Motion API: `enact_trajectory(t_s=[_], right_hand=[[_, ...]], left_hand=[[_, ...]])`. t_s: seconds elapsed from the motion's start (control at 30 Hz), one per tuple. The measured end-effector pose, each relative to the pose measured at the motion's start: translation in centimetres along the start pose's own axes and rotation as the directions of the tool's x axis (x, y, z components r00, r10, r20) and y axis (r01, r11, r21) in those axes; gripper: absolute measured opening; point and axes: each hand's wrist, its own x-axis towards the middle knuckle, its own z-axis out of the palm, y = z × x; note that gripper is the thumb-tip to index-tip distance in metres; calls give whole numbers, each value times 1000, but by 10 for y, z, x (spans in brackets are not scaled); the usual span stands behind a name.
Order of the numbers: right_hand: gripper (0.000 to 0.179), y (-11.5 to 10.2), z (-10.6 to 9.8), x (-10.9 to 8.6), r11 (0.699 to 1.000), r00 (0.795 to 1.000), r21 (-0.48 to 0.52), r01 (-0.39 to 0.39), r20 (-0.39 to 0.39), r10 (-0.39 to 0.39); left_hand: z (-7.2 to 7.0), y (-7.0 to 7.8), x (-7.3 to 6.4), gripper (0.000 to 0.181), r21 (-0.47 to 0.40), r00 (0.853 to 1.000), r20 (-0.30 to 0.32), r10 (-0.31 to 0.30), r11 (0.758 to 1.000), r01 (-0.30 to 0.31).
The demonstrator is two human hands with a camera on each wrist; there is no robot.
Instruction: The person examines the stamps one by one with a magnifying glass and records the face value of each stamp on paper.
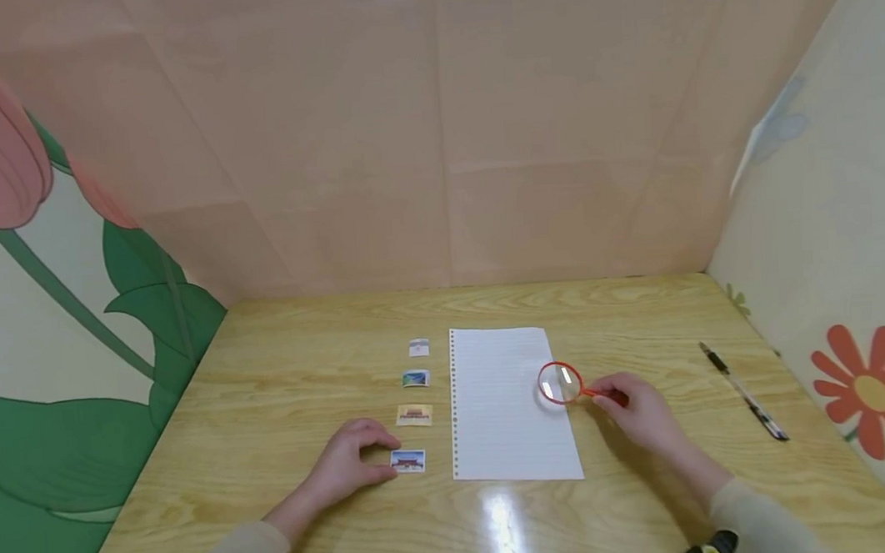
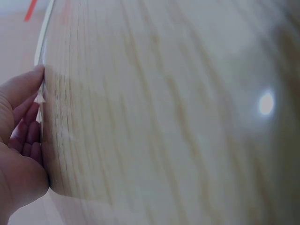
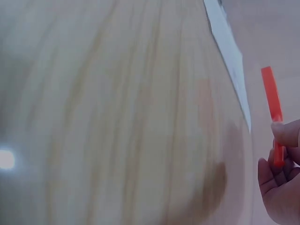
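At the table's front left, my left hand [image 1: 348, 458] pinches the left end of a stamp [image 1: 409, 461] picturing a red-roofed building, with the fingertip at its top edge and the thumb at its bottom edge. Those fingers [image 2: 23, 89] are low at the tabletop in the left wrist view; the stamp is hidden there. My right hand [image 1: 640, 410] grips the red handle of a magnifying glass [image 1: 561, 383]. Its round lens overlaps the right edge of a lined sheet of paper [image 1: 507, 440]. The right wrist view shows the red handle [image 3: 271, 91] between thumb and fingers.
Behind the held stamp, three more lie in a column: a yellowish stamp [image 1: 415, 415], a blue-green stamp [image 1: 416, 378] and a pale stamp [image 1: 419, 347]. A pen [image 1: 741, 390] lies at the right. Walls bound the wooden table [image 1: 304, 350] at the back and sides.
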Motion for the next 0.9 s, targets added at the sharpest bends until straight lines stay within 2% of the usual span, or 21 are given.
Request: enact_trajectory(t_s=[0.43, 0.73, 0.9], right_hand=[[10, 40, -27, -8, 991, 996, -102, -84, -32, 81], [8, 58, -39, -5, 986, 995, -138, -98, -40, 94], [6, 64, -42, -2, 978, 989, -149, -148, -30, 145]], left_hand=[[0, -1, 0, 32, 1, 1000, 4, -2, 1000, 2], [-1, 0, -1, 31, 13, 1000, -6, 8, 1000, -8], [-1, 0, 0, 31, 9, 1000, -1, 7, 1000, -7]])
